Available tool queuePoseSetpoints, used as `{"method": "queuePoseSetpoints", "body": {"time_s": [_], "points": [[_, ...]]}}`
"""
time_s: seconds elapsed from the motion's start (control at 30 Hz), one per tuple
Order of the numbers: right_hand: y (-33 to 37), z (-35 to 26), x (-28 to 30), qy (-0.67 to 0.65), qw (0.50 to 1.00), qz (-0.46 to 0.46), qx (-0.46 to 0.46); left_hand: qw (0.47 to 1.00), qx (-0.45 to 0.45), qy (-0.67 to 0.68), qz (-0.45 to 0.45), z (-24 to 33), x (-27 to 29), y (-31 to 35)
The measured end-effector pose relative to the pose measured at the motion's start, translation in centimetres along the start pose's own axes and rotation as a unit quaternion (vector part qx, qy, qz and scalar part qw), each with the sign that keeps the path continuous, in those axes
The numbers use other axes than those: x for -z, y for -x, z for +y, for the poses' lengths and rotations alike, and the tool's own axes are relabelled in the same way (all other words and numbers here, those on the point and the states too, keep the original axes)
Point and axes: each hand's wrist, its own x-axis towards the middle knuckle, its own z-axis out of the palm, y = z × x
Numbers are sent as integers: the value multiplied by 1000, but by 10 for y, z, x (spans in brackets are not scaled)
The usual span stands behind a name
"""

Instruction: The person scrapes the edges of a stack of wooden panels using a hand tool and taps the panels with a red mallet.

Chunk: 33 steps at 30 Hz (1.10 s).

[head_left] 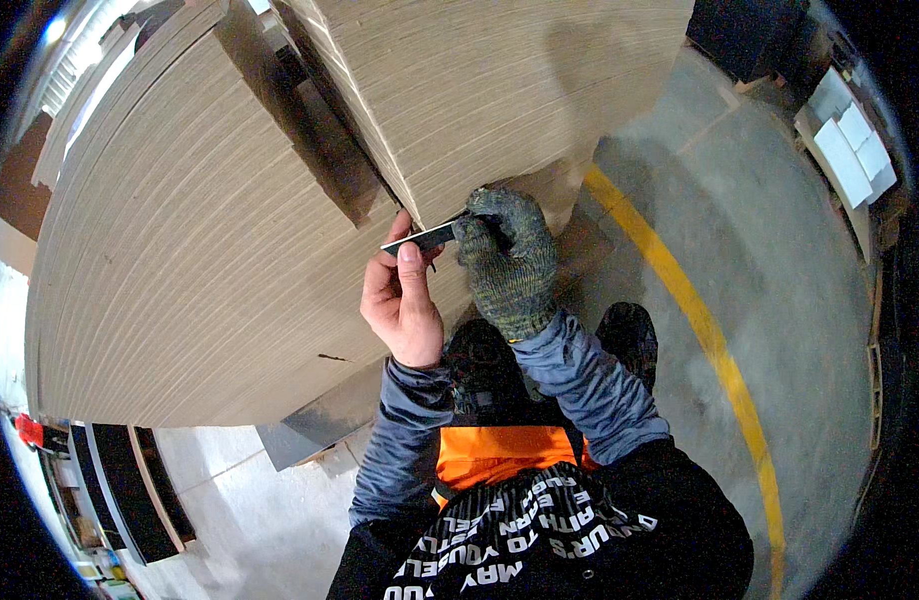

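Observation:
My bare left hand (pixel 408 305) pinches one end of a short, flat black piece with a pale edge (pixel 420 240) between thumb and fingers. My right hand (pixel 512 262), in a grey-green knitted glove, grips its other end with curled fingers. What exactly the piece is, I cannot make out. Both hands are in front of the corner of a tall stack of tan boards (pixel 500 90). To the left stands another large stack of tan boards (pixel 170 250), its layered edges facing me. A narrow dark gap separates part of the two stacks.
A curved yellow line (pixel 695 310) runs along the grey concrete floor (pixel 790 330) on the right. White sheets (pixel 855 150) lie at the far right. Dark panels (pixel 130 490) stand at the lower left. My shoes (pixel 630 340) are just below the stacks.

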Motion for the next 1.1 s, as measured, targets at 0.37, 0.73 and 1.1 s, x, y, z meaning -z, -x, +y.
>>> {"method": "queuePoseSetpoints", "body": {"time_s": [0.37, 0.73, 1.1], "points": [[-3, 7, -1, 57, 996, 18, 70, 1000, -16, -21, 6, -5, -3, -2], [-2, 9, -1, 48, 998, 24, 30, 998, -32, -44, 34, -7, -8, -3], [-11, -5, -8, 55, 996, 22, 71, 993, -57, -96, 39, 7, -16, -18]]}}
